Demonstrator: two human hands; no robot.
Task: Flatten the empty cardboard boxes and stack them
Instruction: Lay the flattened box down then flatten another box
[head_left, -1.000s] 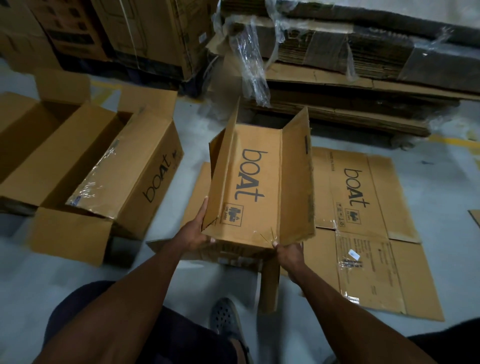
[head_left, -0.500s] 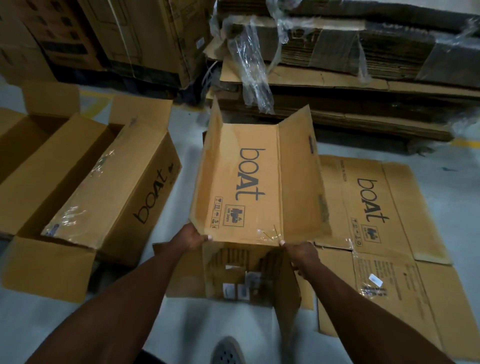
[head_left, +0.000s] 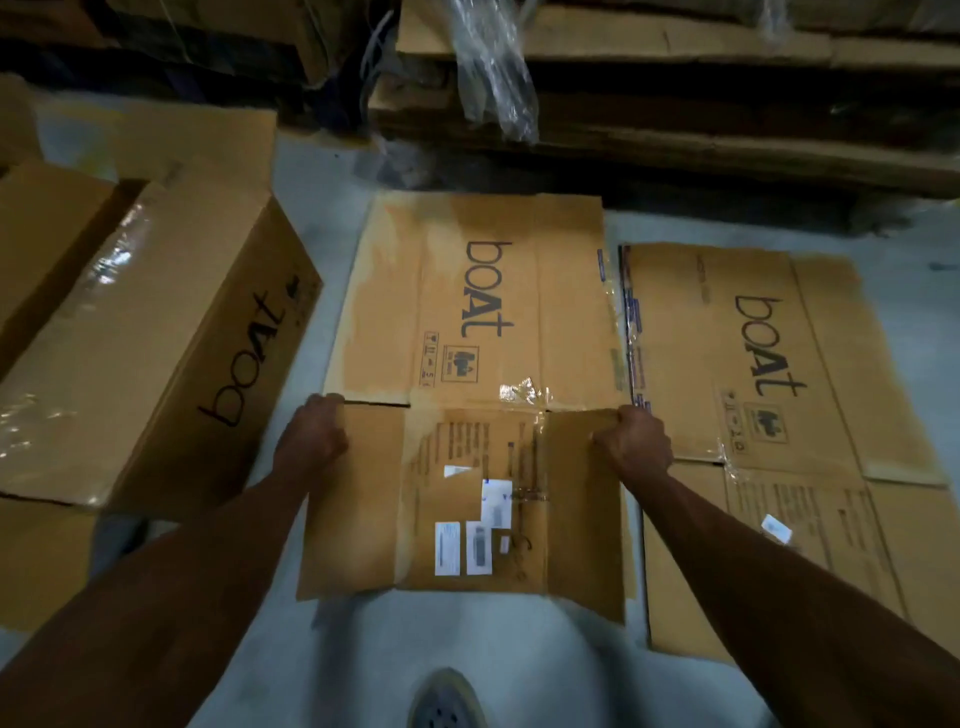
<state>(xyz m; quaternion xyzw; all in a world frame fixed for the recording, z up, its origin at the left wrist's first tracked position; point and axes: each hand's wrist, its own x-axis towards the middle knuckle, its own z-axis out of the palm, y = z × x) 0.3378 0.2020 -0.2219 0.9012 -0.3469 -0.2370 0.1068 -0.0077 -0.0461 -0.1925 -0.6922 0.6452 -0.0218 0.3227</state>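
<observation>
One view only — a wide head camera looking steeply down, close over the floor (head_left: 322, 171), forearms reaching in from the bottom corners — edges bowed.

A flattened boAt box (head_left: 483, 364) lies spread on the grey floor (head_left: 467, 639). The left hand (head_left: 310, 436) grips its left edge and the right hand (head_left: 635, 441) grips its right edge, both at the fold line. Just right lies another flattened box (head_left: 779, 395). On the left stands an unflattened box (head_left: 156, 338). Far behind, stacked cardboard (head_left: 675, 62) carries plastic wrap (head_left: 493, 67). A shoe (head_left: 447, 701) shows near.
</observation>
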